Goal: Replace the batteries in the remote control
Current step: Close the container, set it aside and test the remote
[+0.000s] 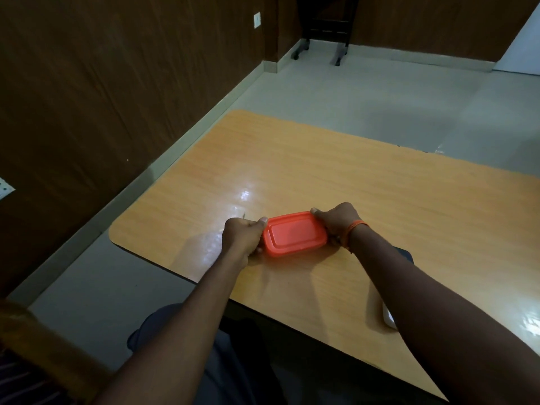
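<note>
both hands [292, 229] grip the orange box [294, 233] ends

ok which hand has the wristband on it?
The right hand, gripping the right end of the orange box; an orange band circles its wrist. The left hand, on the box's left end, has a bare wrist.
</note>
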